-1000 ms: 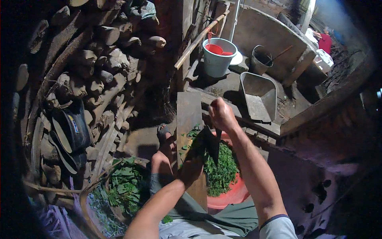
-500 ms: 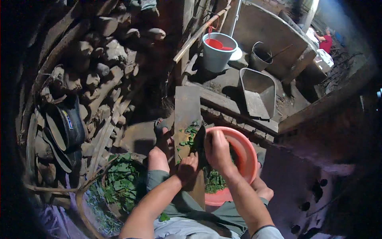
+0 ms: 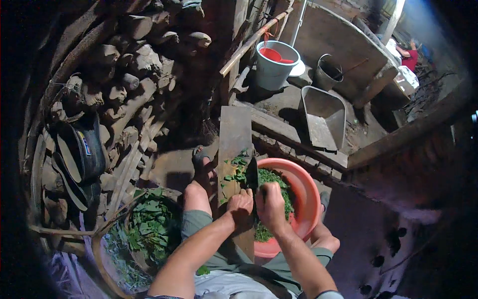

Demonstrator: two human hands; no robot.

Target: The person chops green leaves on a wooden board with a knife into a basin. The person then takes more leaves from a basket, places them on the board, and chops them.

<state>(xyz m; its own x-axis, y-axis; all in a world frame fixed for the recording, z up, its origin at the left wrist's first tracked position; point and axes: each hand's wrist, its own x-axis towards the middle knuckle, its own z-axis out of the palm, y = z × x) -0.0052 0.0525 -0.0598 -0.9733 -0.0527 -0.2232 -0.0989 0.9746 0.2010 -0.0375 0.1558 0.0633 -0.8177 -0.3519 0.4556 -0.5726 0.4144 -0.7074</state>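
Right hand is clenched around the handle end of a dark-bladed knife, blade standing along the right edge of a long wooden board. Left hand is on the board just beside the right one, fingers curled and knuckles up, close to the blade — cannot tell if it grips any greens underneath. Loose green leaf pieces lie on the board, ahead of the left hand and left of the knife. Pinkish-red basin sits right of the board, partly behind the right hand and forearm, with finely chopped greens inside. Board runs lengthwise between the person's legs. Heap of whole green leaves at lower left, well apart from the hands, beside the left leg. Farther up: grey bucket with a red scoop in it, smaller dark pail, open metal pan on the ground. Stacked firewood fills the left side — another person in a red top at far upper right.
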